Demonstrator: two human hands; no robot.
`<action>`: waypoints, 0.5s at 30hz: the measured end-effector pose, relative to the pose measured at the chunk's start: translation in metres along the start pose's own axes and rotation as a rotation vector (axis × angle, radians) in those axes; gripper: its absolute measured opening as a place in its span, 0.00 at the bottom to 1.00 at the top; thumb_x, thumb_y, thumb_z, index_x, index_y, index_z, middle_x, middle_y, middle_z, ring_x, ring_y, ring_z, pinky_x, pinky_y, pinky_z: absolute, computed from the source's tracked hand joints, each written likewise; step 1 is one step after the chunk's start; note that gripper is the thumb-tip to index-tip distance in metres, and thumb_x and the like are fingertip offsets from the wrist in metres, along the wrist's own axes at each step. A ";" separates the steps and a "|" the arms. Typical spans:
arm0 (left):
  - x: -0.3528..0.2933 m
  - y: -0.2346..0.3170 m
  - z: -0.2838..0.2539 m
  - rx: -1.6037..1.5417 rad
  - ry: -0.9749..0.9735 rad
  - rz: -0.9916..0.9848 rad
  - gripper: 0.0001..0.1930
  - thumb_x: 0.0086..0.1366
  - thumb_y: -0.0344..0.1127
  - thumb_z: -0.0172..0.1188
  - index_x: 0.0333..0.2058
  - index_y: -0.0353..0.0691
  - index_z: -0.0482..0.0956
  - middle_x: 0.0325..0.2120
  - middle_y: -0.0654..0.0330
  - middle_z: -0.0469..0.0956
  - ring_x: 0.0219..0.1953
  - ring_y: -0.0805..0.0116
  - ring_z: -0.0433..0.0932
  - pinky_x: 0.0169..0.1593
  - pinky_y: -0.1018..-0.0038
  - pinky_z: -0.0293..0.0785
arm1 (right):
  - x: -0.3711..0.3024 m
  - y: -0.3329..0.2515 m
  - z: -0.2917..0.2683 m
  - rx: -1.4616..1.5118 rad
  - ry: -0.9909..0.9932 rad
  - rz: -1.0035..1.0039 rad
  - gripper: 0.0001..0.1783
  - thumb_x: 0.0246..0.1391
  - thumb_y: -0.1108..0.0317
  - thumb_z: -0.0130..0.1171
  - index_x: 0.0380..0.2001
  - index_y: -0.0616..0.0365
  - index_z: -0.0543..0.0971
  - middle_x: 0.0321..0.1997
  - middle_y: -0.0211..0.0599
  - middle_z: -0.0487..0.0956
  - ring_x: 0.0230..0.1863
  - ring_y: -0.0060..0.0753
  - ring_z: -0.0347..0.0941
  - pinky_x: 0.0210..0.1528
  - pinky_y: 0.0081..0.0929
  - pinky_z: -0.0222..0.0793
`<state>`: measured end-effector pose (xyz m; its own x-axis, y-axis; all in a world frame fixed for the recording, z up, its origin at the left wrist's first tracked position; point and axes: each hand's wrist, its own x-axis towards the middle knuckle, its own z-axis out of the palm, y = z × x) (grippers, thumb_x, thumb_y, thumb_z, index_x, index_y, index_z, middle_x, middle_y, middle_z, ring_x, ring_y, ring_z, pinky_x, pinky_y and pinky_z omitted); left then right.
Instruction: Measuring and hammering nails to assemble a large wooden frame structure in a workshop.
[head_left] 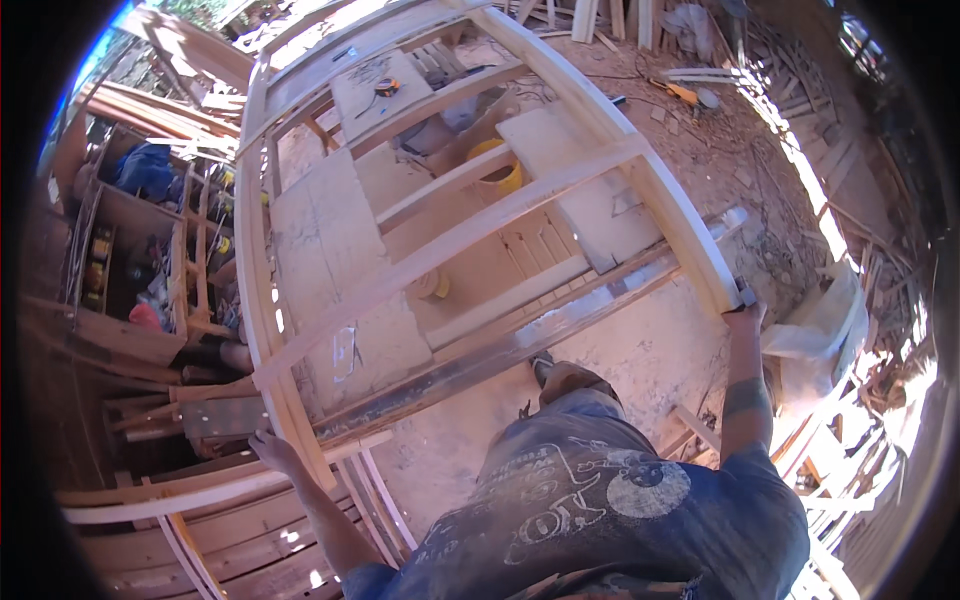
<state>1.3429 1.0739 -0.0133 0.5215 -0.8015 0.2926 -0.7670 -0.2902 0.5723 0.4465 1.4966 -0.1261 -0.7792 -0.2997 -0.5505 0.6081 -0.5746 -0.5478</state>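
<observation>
A large wooden frame (690,228), with two long side rails and crosspieces, stretches away from me over a worktable. My left hand (278,450) is closed at the near end of its left rail, fingers against the outer edge. On the other side, my right hand (745,316) grips the near end of the right rail; a small dark piece shows at its fingertips, too small to name. A bare crosspiece (450,255) spans between the rails. Under the frame lie flat boards (325,265) with pencil marks.
A tape measure (386,88) lies on a far board. Below the slats stands a yellow bucket (505,180). Open shelves (135,215) with tools and a blue cloth are at the left. Timber offcuts and a pale plastic sheet (825,310) lie to the right. An angle grinder-like yellow tool (682,93) rests on the ground.
</observation>
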 end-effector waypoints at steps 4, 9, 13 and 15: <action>-0.033 0.183 0.096 -0.256 -0.397 0.599 0.16 0.73 0.40 0.41 0.41 0.31 0.72 0.32 0.40 0.77 0.37 0.40 0.76 0.42 0.52 0.68 | -0.019 -0.008 -0.030 0.181 0.132 0.094 0.11 0.57 0.61 0.49 0.37 0.53 0.76 0.39 0.35 0.82 0.39 0.37 0.77 0.46 0.44 0.72; -0.053 0.221 0.145 0.126 -0.602 0.898 0.15 0.74 0.41 0.41 0.43 0.35 0.70 0.30 0.38 0.77 0.36 0.33 0.76 0.40 0.48 0.68 | -0.131 0.006 -0.092 0.273 0.263 0.034 0.07 0.54 0.66 0.53 0.36 0.53 0.75 0.32 0.32 0.80 0.34 0.32 0.75 0.40 0.35 0.70; -0.072 0.222 0.114 0.089 -0.659 0.921 0.13 0.74 0.43 0.41 0.43 0.39 0.68 0.29 0.39 0.78 0.34 0.34 0.76 0.38 0.44 0.67 | -0.213 0.024 -0.209 0.249 0.251 -0.003 0.10 0.52 0.63 0.53 0.32 0.56 0.78 0.27 0.32 0.78 0.31 0.33 0.72 0.40 0.32 0.69; -0.102 0.214 0.097 0.083 -0.663 0.955 0.13 0.74 0.43 0.41 0.43 0.40 0.68 0.28 0.39 0.79 0.33 0.35 0.77 0.38 0.43 0.67 | -0.241 0.036 -0.270 0.350 0.367 -0.020 0.10 0.53 0.62 0.52 0.31 0.56 0.78 0.26 0.32 0.77 0.31 0.33 0.72 0.40 0.33 0.69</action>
<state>1.0892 1.0424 0.0052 -0.5606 -0.8214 0.1053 -0.7769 0.5657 0.2764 0.6970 1.7541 -0.1832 -0.6473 -0.0342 -0.7615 0.4570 -0.8169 -0.3517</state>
